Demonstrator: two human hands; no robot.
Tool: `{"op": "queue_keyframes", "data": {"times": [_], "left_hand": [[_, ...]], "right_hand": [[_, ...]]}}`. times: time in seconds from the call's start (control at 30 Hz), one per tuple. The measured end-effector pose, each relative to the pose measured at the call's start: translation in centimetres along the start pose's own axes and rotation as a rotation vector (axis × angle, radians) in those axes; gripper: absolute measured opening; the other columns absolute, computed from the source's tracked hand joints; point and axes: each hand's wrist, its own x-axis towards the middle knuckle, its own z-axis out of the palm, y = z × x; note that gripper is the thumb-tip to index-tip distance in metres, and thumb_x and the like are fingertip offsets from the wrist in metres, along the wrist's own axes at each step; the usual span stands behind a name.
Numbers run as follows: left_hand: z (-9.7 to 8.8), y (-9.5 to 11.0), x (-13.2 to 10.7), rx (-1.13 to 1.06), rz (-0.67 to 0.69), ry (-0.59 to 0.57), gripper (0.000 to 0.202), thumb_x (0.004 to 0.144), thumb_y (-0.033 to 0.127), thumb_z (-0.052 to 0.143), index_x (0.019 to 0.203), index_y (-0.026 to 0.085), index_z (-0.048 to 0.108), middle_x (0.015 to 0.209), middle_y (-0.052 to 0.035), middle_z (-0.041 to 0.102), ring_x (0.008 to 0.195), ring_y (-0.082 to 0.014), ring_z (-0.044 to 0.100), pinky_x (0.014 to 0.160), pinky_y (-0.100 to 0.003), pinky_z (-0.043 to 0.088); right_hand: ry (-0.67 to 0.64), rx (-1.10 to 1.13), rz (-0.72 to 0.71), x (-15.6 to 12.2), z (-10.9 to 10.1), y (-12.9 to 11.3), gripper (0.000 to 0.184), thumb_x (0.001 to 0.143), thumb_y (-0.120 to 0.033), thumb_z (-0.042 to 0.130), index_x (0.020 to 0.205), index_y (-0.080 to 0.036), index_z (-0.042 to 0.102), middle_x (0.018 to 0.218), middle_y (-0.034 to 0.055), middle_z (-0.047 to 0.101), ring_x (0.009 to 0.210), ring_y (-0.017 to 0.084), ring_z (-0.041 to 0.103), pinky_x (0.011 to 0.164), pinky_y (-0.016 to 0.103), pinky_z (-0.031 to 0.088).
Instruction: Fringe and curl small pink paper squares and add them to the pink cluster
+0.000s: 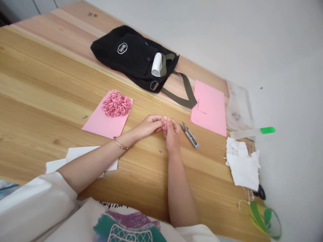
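Between my two hands is a small piece of pink paper [165,123], held above the wooden table. My left hand [150,125] pinches its left side, fingers closed. With thumb and fingers together, my right hand [172,132] grips the right side of the same piece. Just right of that hand lie blue-handled thread snips [189,135], blades pointing up and left. Left of my hands, a heap of thin pink rolled pieces [116,104] rests on a pink sheet [106,122]. My fingers partly cover the held paper, so its exact shape is hidden.
A black bag [126,57] lies at the back with a white roll [156,64] on it. Pink sheets [214,111] are at the right. White cloth or paper pieces [243,168] and a green-capped clear strip [252,133] lie near the right edge. White sheets [80,153] sit under my left forearm.
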Motion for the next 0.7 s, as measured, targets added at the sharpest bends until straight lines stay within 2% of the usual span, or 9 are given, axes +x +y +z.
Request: {"op": "queue_keyframes", "data": {"times": [0.27, 0.37, 0.5, 0.7], "left_hand": [[0.17, 0.57, -0.13, 0.019, -0.021, 0.006, 0.017, 0.064, 0.019, 0.049, 0.048, 0.015, 0.046, 0.047, 0.0034, 0.042, 0.049, -0.0073, 0.038, 0.05, -0.021, 0.029], [0.12, 0.45, -0.09, 0.019, -0.031, 0.007, 0.015, 0.064, 0.02, 0.05, 0.05, 0.015, 0.048, 0.048, 0.0036, 0.043, 0.05, -0.0072, 0.038, 0.051, -0.021, 0.029], [0.09, 0.16, -0.03, 0.01, -0.04, -0.004, 0.012, 0.063, 0.021, 0.053, 0.054, 0.013, 0.053, 0.048, 0.0038, 0.045, 0.05, -0.0069, 0.038, 0.051, -0.021, 0.027], [0.13, 0.22, -0.04, 0.007, -0.033, -0.004, 0.012, 0.063, 0.021, 0.054, 0.054, 0.013, 0.053, 0.048, 0.0041, 0.044, 0.049, -0.007, 0.038, 0.052, -0.021, 0.028]], "right_hand": [[-0.011, -0.018, -0.004, 0.12, 0.01, 0.18, 0.03, 0.076, -0.044, 0.056, 0.061, -0.02, 0.047, 0.051, -0.0046, 0.049, 0.046, 0.008, 0.046, 0.046, 0.022, 0.035], [-0.006, -0.017, -0.01, 0.09, 0.11, 0.13, 0.032, 0.077, -0.047, 0.054, 0.061, -0.02, 0.047, 0.05, -0.0046, 0.048, 0.045, 0.008, 0.045, 0.045, 0.022, 0.034], [0.068, -0.032, 0.002, 0.1, 0.21, -0.02, 0.039, 0.08, -0.053, 0.044, 0.059, -0.02, 0.045, 0.049, -0.0042, 0.043, 0.043, 0.008, 0.04, 0.041, 0.022, 0.03], [0.095, -0.036, 0.019, 0.2, 0.22, -0.06, 0.037, 0.08, -0.05, 0.044, 0.057, -0.021, 0.042, 0.049, -0.0051, 0.037, 0.042, 0.008, 0.034, 0.04, 0.022, 0.027]]}}
